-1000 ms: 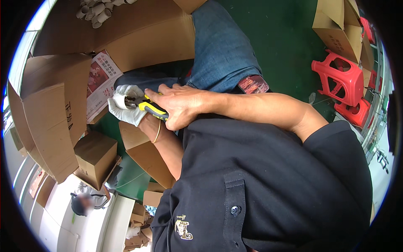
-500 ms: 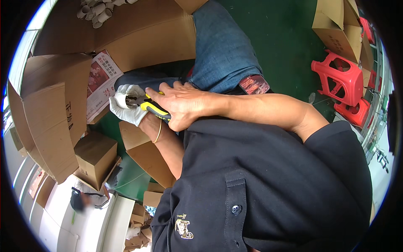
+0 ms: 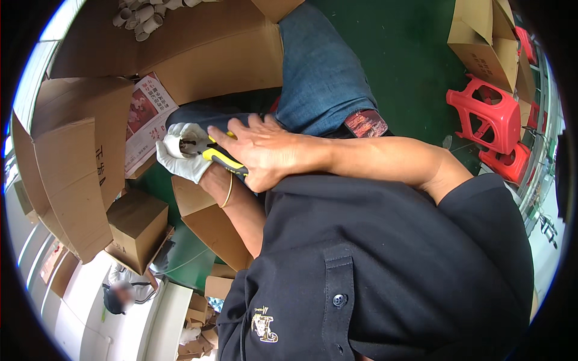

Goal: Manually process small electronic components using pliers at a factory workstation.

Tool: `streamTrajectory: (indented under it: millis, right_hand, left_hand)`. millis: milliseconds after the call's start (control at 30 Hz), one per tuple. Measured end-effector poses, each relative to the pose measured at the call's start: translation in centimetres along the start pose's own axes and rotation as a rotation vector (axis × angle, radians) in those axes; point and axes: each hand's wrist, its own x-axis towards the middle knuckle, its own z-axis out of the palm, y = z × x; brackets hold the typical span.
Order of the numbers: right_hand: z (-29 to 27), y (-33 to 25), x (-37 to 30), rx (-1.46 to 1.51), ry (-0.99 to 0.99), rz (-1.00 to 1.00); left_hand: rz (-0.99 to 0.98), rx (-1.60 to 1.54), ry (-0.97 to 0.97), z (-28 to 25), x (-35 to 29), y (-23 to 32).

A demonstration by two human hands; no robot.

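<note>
My left hand [image 3: 188, 170], in a white glove, is closed around a white cup-shaped piece [image 3: 173, 146] whose open end faces right. My bare right hand [image 3: 268, 150] grips pliers [image 3: 224, 161] with yellow-and-black handles. The dark jaws reach toward the mouth of the white piece, where some dark metal shows inside. Whether the jaws bite on that metal is too small to tell. Both hands are together above my lap, close to my jeans [image 3: 325, 72].
A big open carton [image 3: 211, 60] ahead contains several white cup-shaped pieces [image 3: 144, 23]. At left stand another open carton [image 3: 72, 162], a printed sheet [image 3: 144, 120] and a closed box [image 3: 138, 222]. Red stools [image 3: 487, 111] are at right. A person [image 3: 117, 295] is at lower left.
My right hand and the pliers have shifted slightly to the right and down, with the jaws a little farther from the glove. The person in the background has moved.
</note>
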Motion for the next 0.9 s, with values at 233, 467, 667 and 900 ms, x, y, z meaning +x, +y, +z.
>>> streamTrajectory:
  millis: [233, 467, 667, 900]
  right_hand:
    - [0.2, 0.1, 0.3, 0.31, -0.191, 0.109]
    - [0.6, -0.1, 0.0, -0.049, 0.017, -0.019]
    - [-0.1, -0.2, 0.5, 0.301, -0.27, 0.138]
    - [1.4, 0.6, 0.8, 0.258, -0.22, 0.111]
  left_hand:
    - [0.02, 0.012, -0.027, 0.2, 0.0, -0.1]
    - [0.132, 0.085, 0.113, 1.1, -0.5, -0.5]
    - [0.012, -0.049, -0.045, -0.1, 0.6, 0.3]
    - [0.16, 0.204, 0.203, 1.4, 0.5, -0.6]
